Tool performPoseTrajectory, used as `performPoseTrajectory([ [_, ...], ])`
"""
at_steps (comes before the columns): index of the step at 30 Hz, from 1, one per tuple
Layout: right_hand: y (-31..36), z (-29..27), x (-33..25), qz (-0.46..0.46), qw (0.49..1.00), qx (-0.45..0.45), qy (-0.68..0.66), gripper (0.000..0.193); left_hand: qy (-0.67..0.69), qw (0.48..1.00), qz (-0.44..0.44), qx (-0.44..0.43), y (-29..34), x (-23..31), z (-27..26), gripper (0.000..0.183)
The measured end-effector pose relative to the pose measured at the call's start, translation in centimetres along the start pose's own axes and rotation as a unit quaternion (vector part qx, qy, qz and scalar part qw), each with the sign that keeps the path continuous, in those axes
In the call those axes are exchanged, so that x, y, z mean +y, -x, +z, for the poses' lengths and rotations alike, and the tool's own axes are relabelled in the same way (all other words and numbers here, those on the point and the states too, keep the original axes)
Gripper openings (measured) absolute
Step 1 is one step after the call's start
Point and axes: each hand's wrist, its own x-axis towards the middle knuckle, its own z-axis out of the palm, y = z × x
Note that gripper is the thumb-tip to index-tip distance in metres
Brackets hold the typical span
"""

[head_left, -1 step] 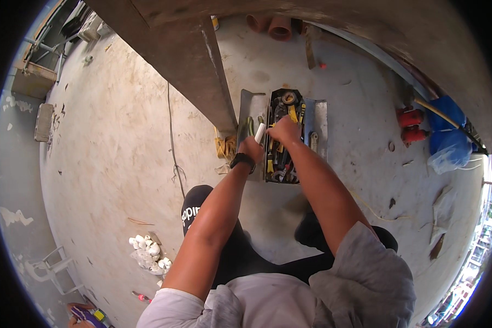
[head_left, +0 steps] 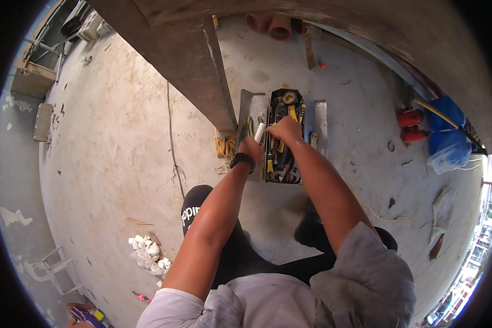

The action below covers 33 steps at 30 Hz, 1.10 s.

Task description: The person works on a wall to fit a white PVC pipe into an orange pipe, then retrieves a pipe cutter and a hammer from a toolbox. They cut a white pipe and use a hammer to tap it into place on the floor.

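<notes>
Left hand: my fingers are curled round the lower part of a white stick.
Right hand: my fingers are bent together, with their tips just beside the stick; I cannot tell whether they grip anything.
White stick: it is in my left hand, tilted, its upper end leaning to the right, above the left side of the toolbox.
Toolbox: it stands open on the floor in front of me, packed with tools, a roll of tape near its far end.
Side flaps: the left flap has green handles over it; the right flap is partly behind my arm.
Wrist: I wear a black watch on my left.
Beside the box: a yellow bundle sits at the foot of a post.
Far edge: reddish pipes lie beyond the box.
</notes>
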Motion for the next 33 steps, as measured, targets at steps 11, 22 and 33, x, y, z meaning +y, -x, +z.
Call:
performPoseTrajectory([
  [11,-2.3,-12.6,11.6,0.077,0.796,-0.366,-0.476,0.047,0.036,0.999,-0.014,-0.007,-2.3,-0.4,2.9,0.021],
  [22,0.6,-11.7,21.0,0.087,0.921,-0.258,-0.279,0.044,0.129,0.97,-0.064,-0.194,1.3,4.0,-0.3,0.042],
  [33,-2.5,-4.6,21.7,-0.093,0.957,-0.271,0.047,0.038,0.142,0.975,-0.068,-0.157,-2.7,5.6,-0.8,0.038],
])
